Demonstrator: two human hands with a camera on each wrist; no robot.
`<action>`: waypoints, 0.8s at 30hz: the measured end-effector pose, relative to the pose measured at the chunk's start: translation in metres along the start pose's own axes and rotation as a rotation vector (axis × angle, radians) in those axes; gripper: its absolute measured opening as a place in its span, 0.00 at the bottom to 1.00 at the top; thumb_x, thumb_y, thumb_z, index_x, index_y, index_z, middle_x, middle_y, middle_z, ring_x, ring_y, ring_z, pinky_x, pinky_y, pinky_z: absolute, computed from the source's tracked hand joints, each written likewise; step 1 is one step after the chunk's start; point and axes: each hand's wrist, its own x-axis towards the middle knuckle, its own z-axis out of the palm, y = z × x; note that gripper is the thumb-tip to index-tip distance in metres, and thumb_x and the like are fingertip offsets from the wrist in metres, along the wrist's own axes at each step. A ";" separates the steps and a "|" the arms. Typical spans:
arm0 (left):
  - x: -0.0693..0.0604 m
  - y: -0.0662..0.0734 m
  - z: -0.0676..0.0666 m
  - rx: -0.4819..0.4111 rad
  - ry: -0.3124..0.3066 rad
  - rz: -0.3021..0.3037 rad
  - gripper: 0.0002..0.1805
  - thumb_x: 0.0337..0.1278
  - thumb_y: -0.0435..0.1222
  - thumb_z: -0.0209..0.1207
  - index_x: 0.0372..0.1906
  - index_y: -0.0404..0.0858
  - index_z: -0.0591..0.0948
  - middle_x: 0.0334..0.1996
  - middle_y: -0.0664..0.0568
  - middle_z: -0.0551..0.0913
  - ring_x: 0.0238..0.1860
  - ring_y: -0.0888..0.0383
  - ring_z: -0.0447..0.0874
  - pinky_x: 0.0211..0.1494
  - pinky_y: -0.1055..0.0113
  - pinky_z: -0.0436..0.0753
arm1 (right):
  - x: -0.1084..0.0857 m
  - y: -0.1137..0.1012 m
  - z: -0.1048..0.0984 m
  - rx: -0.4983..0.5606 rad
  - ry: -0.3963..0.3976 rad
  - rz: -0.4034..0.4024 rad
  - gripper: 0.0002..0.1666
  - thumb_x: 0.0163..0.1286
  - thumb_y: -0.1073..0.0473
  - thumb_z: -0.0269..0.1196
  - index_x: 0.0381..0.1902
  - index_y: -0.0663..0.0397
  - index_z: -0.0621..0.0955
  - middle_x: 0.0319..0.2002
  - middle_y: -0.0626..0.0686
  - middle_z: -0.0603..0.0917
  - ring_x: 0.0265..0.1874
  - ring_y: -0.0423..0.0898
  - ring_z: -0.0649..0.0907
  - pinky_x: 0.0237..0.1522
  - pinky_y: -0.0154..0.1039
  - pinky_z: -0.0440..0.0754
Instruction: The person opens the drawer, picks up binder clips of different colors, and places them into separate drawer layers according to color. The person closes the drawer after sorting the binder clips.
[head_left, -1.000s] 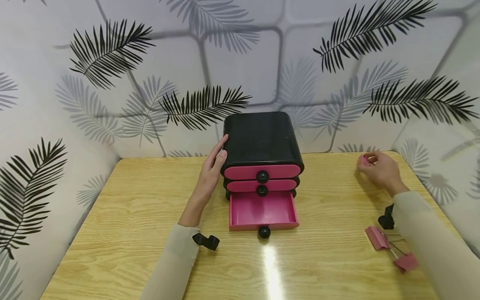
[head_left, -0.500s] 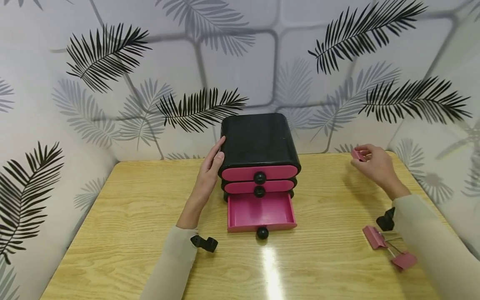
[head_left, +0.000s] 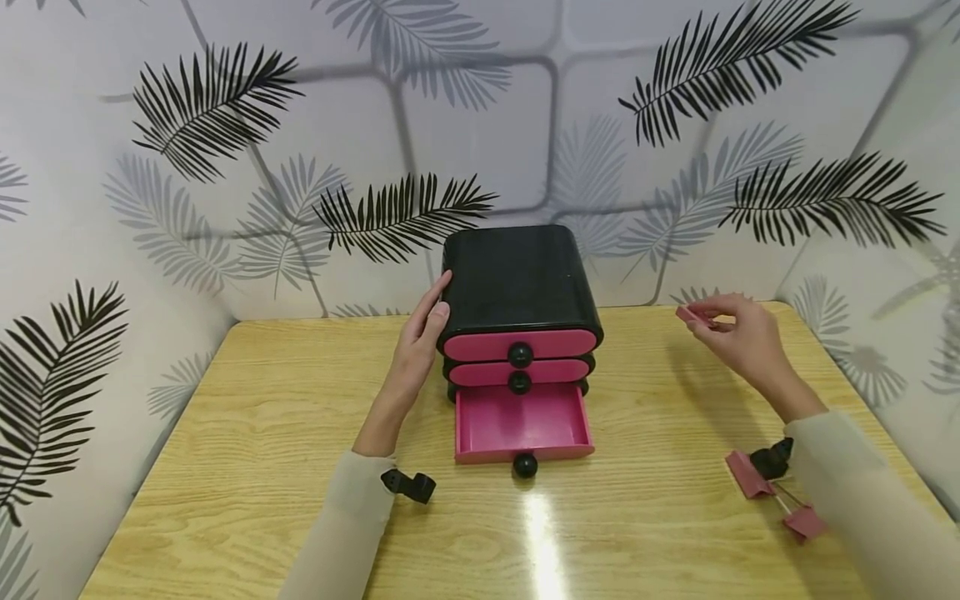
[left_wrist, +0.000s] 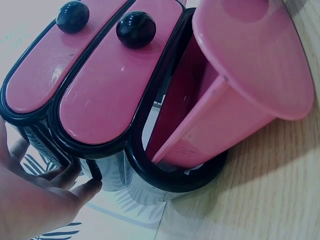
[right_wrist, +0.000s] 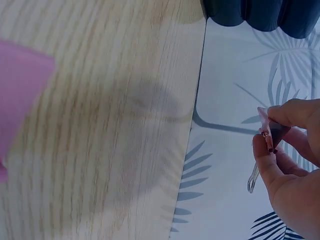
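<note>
A black drawer unit [head_left: 517,279] with pink drawer fronts stands on the table. Its bottom drawer [head_left: 525,417] is pulled out, while the upper two are pushed in. My left hand [head_left: 415,346] rests against the unit's left side with the fingers extended; the left wrist view shows its fingertips at the black casing [left_wrist: 107,170]. Off to the right of the unit, above the table, my right hand [head_left: 750,337] pinches a pink binder clip [right_wrist: 266,131] between thumb and fingers. A wire handle [right_wrist: 253,179] of this clip sticks out below the fingers.
Two larger pink binder clips lie on the table at the right, one clip [head_left: 748,475] beside the right wrist's camera and another clip [head_left: 805,523] partly under the sleeve. Behind the wooden table [head_left: 285,400] rises a leaf-patterned backdrop [head_left: 480,142].
My right hand has lifted and moved left with the binder clip, turning it on the way. My left hand stays at the drawer unit. The view shifted slightly.
</note>
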 end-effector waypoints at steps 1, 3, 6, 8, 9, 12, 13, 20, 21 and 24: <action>0.000 0.000 0.000 -0.002 -0.001 0.004 0.28 0.82 0.43 0.43 0.81 0.53 0.61 0.80 0.59 0.57 0.80 0.60 0.50 0.80 0.51 0.54 | -0.001 -0.002 0.001 0.011 0.012 -0.014 0.13 0.70 0.63 0.68 0.48 0.68 0.87 0.48 0.65 0.84 0.43 0.49 0.82 0.36 0.12 0.72; 0.000 -0.001 0.000 -0.005 -0.003 0.010 0.28 0.82 0.44 0.44 0.81 0.54 0.61 0.80 0.59 0.57 0.80 0.60 0.51 0.80 0.51 0.54 | -0.005 -0.005 0.003 0.015 0.031 -0.035 0.11 0.69 0.65 0.69 0.45 0.70 0.87 0.48 0.65 0.84 0.46 0.56 0.81 0.38 0.11 0.70; 0.000 -0.001 0.000 -0.004 -0.003 0.010 0.28 0.82 0.45 0.44 0.81 0.54 0.61 0.80 0.60 0.57 0.80 0.61 0.51 0.80 0.51 0.54 | -0.010 -0.009 0.006 0.033 0.042 -0.035 0.09 0.69 0.68 0.67 0.42 0.72 0.87 0.49 0.66 0.83 0.51 0.62 0.80 0.39 0.10 0.69; 0.000 -0.001 0.000 -0.006 -0.002 0.010 0.28 0.82 0.44 0.44 0.81 0.54 0.61 0.80 0.60 0.57 0.80 0.61 0.50 0.80 0.52 0.54 | -0.013 -0.012 0.007 0.040 0.041 -0.019 0.09 0.69 0.68 0.67 0.42 0.72 0.87 0.51 0.66 0.83 0.53 0.62 0.79 0.39 0.10 0.69; -0.001 -0.002 -0.001 -0.006 -0.001 0.011 0.28 0.82 0.44 0.44 0.81 0.54 0.61 0.80 0.60 0.57 0.80 0.61 0.50 0.80 0.52 0.54 | -0.014 -0.014 0.007 0.044 0.043 -0.010 0.08 0.69 0.69 0.67 0.42 0.72 0.87 0.51 0.66 0.83 0.53 0.62 0.79 0.39 0.10 0.69; 0.000 -0.001 0.000 -0.008 -0.001 0.010 0.28 0.82 0.42 0.43 0.81 0.53 0.61 0.80 0.59 0.57 0.80 0.61 0.50 0.80 0.53 0.54 | -0.018 -0.018 0.007 0.060 0.050 0.016 0.09 0.68 0.69 0.69 0.41 0.73 0.87 0.52 0.65 0.82 0.52 0.57 0.78 0.40 0.11 0.71; 0.000 -0.001 0.000 -0.007 0.001 0.009 0.28 0.83 0.42 0.43 0.81 0.53 0.61 0.80 0.58 0.57 0.80 0.61 0.50 0.80 0.53 0.54 | -0.019 -0.020 0.007 0.068 0.052 0.024 0.09 0.67 0.69 0.69 0.41 0.73 0.87 0.52 0.65 0.81 0.52 0.54 0.78 0.40 0.12 0.71; -0.001 0.012 0.002 -0.011 -0.003 -0.014 0.29 0.82 0.37 0.41 0.82 0.44 0.59 0.81 0.51 0.55 0.81 0.56 0.48 0.80 0.52 0.53 | -0.024 -0.028 0.008 0.131 0.076 0.047 0.08 0.63 0.72 0.72 0.39 0.72 0.88 0.51 0.60 0.79 0.50 0.30 0.72 0.41 0.15 0.75; -0.002 0.017 0.002 -0.011 -0.005 -0.017 0.29 0.82 0.36 0.41 0.82 0.42 0.58 0.81 0.49 0.54 0.81 0.55 0.48 0.80 0.52 0.53 | -0.025 -0.029 0.008 0.136 0.079 0.041 0.08 0.62 0.72 0.72 0.39 0.72 0.88 0.51 0.60 0.79 0.50 0.29 0.72 0.41 0.15 0.76; -0.006 0.032 0.004 -0.014 -0.008 -0.015 0.29 0.82 0.38 0.42 0.82 0.38 0.58 0.81 0.46 0.54 0.81 0.53 0.48 0.80 0.51 0.53 | -0.029 -0.031 0.010 0.153 0.096 0.030 0.09 0.61 0.72 0.74 0.39 0.71 0.88 0.50 0.59 0.79 0.49 0.29 0.73 0.41 0.16 0.77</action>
